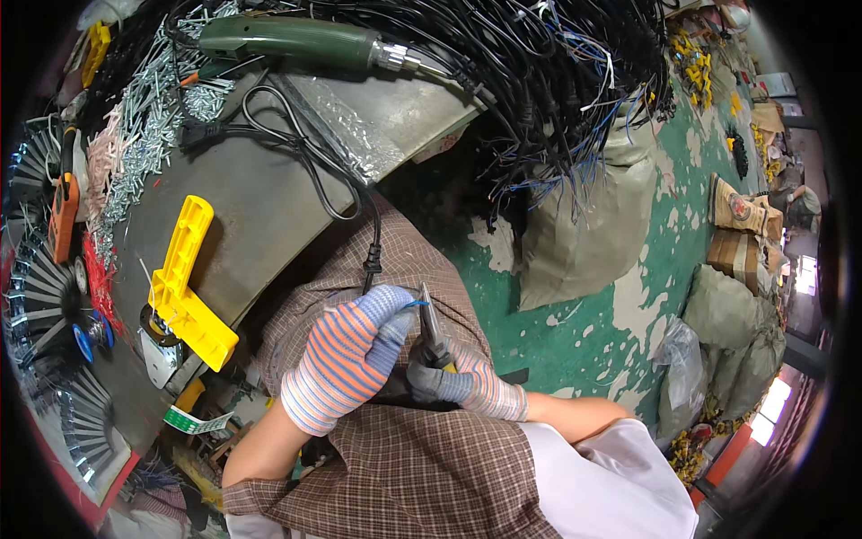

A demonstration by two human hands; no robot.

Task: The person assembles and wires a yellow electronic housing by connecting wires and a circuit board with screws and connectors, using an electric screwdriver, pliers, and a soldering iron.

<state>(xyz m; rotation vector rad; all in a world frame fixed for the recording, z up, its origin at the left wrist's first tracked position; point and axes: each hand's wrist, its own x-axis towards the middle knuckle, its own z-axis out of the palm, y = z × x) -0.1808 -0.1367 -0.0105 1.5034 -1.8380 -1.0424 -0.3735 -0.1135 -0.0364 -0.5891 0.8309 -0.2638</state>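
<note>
My left hand (339, 359), in a striped knit glove, is pinched closed around the end of a black power cord (373, 259). A short blue wire (417, 304) sticks out past its fingertips. In my right hand (471, 388), also gloved, is a pair of pliers (432, 328) with the jaws pointing up, right beside the blue wire. Whether the jaws touch the wire I cannot tell. Both hands are over my lap, above a brown checked apron (422, 458). The cord runs up from the left hand and loops onto the workbench (242, 193).
A green electric screwdriver (292, 42) lies across the bench's far side, near piled screws (148, 121). A yellow plastic bracket (187, 287) stands at the bench's near edge. Black cables (539, 81) with bared coloured wires hang beside a grey sack (588, 238). An orange-and-black tool (63, 216) lies left.
</note>
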